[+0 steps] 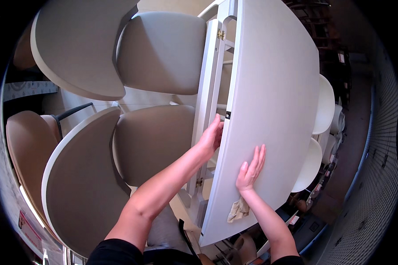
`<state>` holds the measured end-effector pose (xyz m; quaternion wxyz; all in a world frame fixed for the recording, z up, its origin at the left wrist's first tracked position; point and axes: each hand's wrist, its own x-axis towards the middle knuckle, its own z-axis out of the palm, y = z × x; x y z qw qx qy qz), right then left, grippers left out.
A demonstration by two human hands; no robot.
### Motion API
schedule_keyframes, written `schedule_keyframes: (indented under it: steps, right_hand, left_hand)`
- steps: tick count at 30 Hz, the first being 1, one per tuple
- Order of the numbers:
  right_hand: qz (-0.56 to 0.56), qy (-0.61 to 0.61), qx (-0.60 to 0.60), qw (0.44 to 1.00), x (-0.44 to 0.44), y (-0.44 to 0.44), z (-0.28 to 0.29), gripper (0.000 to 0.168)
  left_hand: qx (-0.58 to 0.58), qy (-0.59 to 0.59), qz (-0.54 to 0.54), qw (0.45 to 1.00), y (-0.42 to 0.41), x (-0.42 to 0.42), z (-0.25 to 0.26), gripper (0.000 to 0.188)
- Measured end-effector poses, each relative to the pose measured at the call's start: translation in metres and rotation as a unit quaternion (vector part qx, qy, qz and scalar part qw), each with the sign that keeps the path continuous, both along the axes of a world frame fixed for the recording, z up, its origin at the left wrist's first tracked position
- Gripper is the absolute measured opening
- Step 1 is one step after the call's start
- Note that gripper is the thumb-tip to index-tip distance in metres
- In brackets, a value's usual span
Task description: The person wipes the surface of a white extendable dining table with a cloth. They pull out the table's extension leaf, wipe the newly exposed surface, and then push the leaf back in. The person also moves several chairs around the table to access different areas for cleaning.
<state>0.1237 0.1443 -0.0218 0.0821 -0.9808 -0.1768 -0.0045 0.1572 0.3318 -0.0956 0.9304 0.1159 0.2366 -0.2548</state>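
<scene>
A large white tabletop panel (272, 99) with a curved far edge lies in front of me, its straight edge facing a white table frame (208, 73) across a gap. Brass hinges (221, 34) sit on the frame. My left hand (214, 135) reaches into the gap at the panel's straight edge, its fingers partly hidden; whether it grips the edge is unclear. My right hand (252, 169) rests on the panel's top with fingers extended. A crumpled beige cloth (238, 210) lies on the panel beside my right wrist. A small black fitting (228, 115) is set in the straight edge.
Two upholstered chairs with curved backs (83, 185) and grey-brown seats (162, 53) stand at the left. A tan chair (31, 149) is farther left. White chairs (323, 104) line the panel's curved side. More furniture stands beyond at the right.
</scene>
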Motion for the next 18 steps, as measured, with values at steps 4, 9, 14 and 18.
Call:
schedule_keyframes:
  steps: [4, 9, 14, 18]
  right_hand:
    - [-0.002, 0.003, 0.002, 1.000, -0.002, 0.000, 0.001, 0.060]
    - [-0.005, -0.003, -0.004, 1.000, -0.003, -0.003, -0.001, 0.059]
    - [-0.004, 0.004, 0.009, 1.000, -0.003, -0.003, -0.002, 0.062]
    - [-0.011, 0.002, 0.013, 1.000, -0.003, -0.002, -0.002, 0.062]
  left_hand:
    - [0.054, 0.010, 0.004, 0.999, 0.018, -0.011, 0.006, 0.070]
    - [0.140, 0.013, 0.054, 0.989, 0.036, -0.032, 0.003, 0.061]
    - [0.291, 0.029, 0.078, 0.953, 0.051, -0.044, 0.010, 0.044]
    - [0.338, 0.048, 0.106, 0.934, 0.064, -0.055, 0.019, 0.041]
